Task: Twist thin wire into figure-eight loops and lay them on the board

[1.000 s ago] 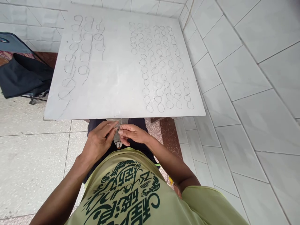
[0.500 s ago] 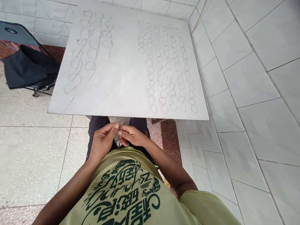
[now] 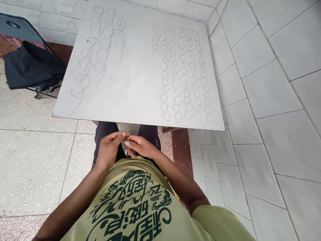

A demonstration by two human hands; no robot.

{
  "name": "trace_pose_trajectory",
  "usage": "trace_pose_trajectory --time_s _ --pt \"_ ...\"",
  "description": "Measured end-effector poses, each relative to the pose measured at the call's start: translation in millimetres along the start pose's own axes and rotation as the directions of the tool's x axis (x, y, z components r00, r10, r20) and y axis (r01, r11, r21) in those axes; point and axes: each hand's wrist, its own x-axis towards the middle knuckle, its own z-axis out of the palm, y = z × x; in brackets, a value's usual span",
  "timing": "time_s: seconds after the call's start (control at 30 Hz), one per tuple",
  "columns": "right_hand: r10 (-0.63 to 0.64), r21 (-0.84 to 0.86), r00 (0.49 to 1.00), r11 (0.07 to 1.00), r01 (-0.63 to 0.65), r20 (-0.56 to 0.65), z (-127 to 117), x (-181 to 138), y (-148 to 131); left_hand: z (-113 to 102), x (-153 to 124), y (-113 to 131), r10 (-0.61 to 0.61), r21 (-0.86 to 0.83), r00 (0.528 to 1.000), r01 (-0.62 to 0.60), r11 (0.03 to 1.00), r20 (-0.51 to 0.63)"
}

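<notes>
Just in front of the table's near edge, over my lap, both my hands meet at a thin wire loop (image 3: pixel 123 125). My left hand (image 3: pixel 110 146) pinches the loop between thumb and forefinger. My right hand (image 3: pixel 141 146) is beside it, fingers bent and closed at the lower end of the same wire. The loop's round top sticks up above my fingertips. On the white table (image 3: pixel 135 90) lie several figure-eight wire pieces (image 3: pixel 178 116) in columns at the right. Several wire loops with long tails (image 3: pixel 99 67) are laid out at the left.
A folding chair (image 3: pixel 22 28) with a black cloth (image 3: pixel 32 68) on it stands left of the table. A tiled wall (image 3: pixel 263 77) runs close along the right side, another behind the table. My legs (image 3: pixel 106 137) are under the table's front edge.
The wire loop has turned and shifted slightly left in my fingers. Both hands stay close together in nearly the same place. The view has tilted a little.
</notes>
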Motion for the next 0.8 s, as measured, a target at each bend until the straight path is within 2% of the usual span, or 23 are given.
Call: trace_pose_trajectory --time_s 0.13,0.3,0.43,0.53,0.6,0.7,0.8 --pt "-0.043 0.039 0.991 0.998 0.048 -0.127 5 -5 4 -4 1 -1 0.031 0.020 0.999 -0.031 0.999 -0.019" --pt "-0.118 -0.027 0.965 0.993 0.115 -0.233 8 -5 6 -7 0 -2 0.063 0.102 0.998 -0.065 0.993 0.030" --pt "-0.118 -0.080 0.973 0.991 0.104 -0.197 5 -5 1 -8 -1 0 0.099 0.158 0.993 -0.108 0.982 0.061" --pt "-0.098 -0.031 0.987 0.995 0.095 -0.126 -1 -5 -3 -8 1 0 0.095 0.140 0.989 -0.110 0.984 0.110" --pt "-0.077 0.021 0.992 0.997 0.079 -0.102 -4 -4 -4 -7 3 -3 0.058 0.082 0.991 -0.068 0.994 0.118" --pt "-0.058 0.099 0.987 0.992 0.073 -0.149 -7 -2 -1 -7 4 -8 0.018 0.006 0.994 -0.018 1.000 0.108" --pt "-0.057 0.110 0.972 0.990 0.084 -0.229 -6 1 3 -7 3 -10 0.057 0.045 0.993 -0.062 0.997 0.105"
